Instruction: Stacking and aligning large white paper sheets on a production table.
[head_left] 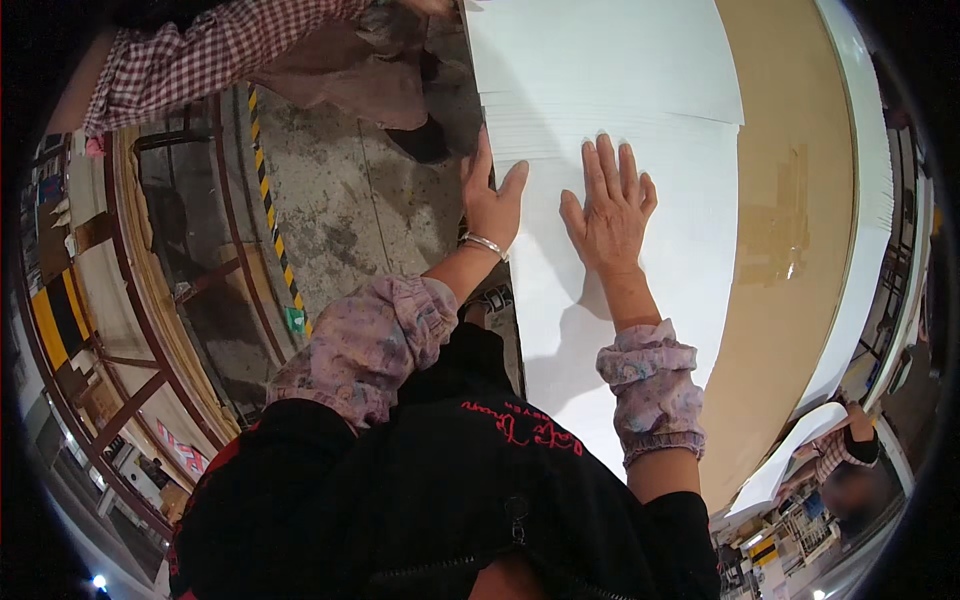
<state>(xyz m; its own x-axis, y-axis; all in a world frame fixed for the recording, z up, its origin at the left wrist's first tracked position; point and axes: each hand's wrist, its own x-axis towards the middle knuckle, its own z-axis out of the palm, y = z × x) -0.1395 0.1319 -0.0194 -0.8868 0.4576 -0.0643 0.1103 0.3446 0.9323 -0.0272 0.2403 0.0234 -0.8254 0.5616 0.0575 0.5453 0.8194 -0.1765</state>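
Note:
A stack of large white sheets (680, 230) lies in front of me, its upper layers fanned in narrow steps near the far part. My right hand (612, 212) rests flat on the top sheet, fingers stretched forward and thumb apart. At the stack's left edge is my left hand (490, 205), its thumb over the paper and its fingers along the side. That hand wears a silver bangle (484, 245). Its thumb stands apart from the fingers, and no sheet shows pinched between them.
Brown cardboard (790, 200) borders the sheets on the right, with another white stack (870, 180) beyond. A person in a checked sleeve (220, 55) stands at the far left. Another person (850, 475) handles white sheets at the lower right. Striped tape (272, 200) marks the floor beside metal racks.

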